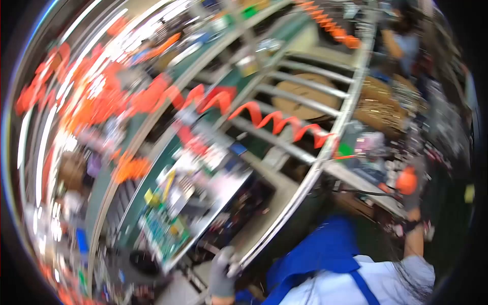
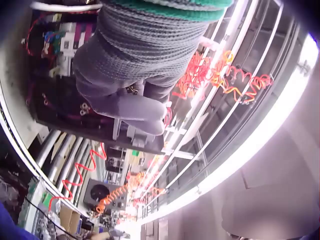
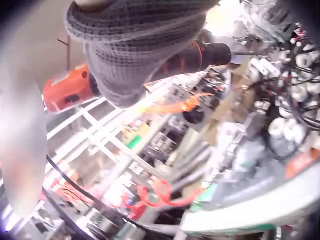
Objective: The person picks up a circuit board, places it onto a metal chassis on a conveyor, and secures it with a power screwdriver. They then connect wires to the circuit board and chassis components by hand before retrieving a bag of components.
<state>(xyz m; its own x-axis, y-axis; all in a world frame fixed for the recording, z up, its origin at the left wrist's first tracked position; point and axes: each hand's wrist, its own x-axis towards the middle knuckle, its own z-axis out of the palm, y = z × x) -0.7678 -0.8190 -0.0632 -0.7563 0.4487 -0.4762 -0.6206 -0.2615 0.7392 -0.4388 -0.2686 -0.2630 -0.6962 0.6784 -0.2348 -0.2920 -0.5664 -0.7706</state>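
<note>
My right hand [image 3: 135, 50], in a grey knit glove, grips an orange and black power screwdriver [image 3: 67, 92] round its body. The screwdriver's bit points toward white parts with black cables [image 3: 295, 90] at the right of that view. In the head view the right hand [image 1: 414, 178] is far out to the right. My left hand [image 1: 223, 267], also gloved, is near the corner of a dark-sided unit holding a green circuit board [image 1: 162, 231]. In the left wrist view its fingers [image 2: 135, 110] are bent in front of a dark panel; I cannot tell what they hold.
A roller conveyor [image 1: 310, 94] with a metal rail runs past the unit. Red coiled air hoses [image 1: 259, 114] hang across it. Brown cardboard [image 1: 381, 107] and bagged parts lie at the right. Another person [image 1: 401, 40] is at the top right. The head view is blurred.
</note>
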